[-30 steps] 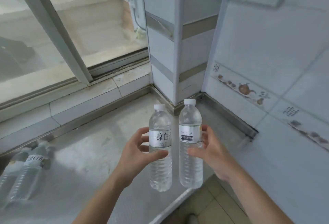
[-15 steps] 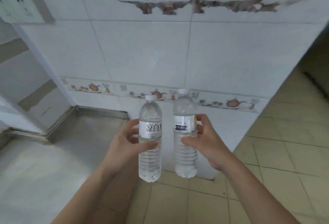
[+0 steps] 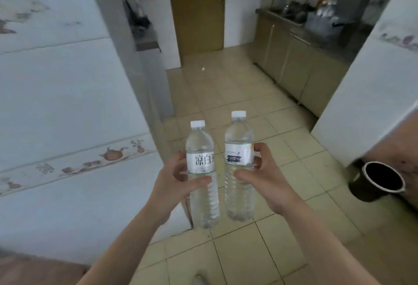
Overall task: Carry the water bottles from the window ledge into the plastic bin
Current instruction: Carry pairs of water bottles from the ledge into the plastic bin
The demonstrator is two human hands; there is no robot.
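Fingers of left hand (image 3: 174, 181) clamp left bottle (image 3: 202, 176); right hand (image 3: 264, 183) clamps right bottle (image 3: 239, 167); both upright, frame centre, above tiled floor (image 3: 237, 94).

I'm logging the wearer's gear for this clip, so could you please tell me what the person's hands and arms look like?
Both forearms are bare up to the frame edge: no sleeves show. The left hand and right hand wear no gloves, and no rings, watch or wristband are visible. The fingernails look short and unpainted.

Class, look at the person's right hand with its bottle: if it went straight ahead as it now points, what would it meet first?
Probably nothing soon: ahead of the right hand and its bottle lies open tiled floor up to the brown door, though depth is uncertain.
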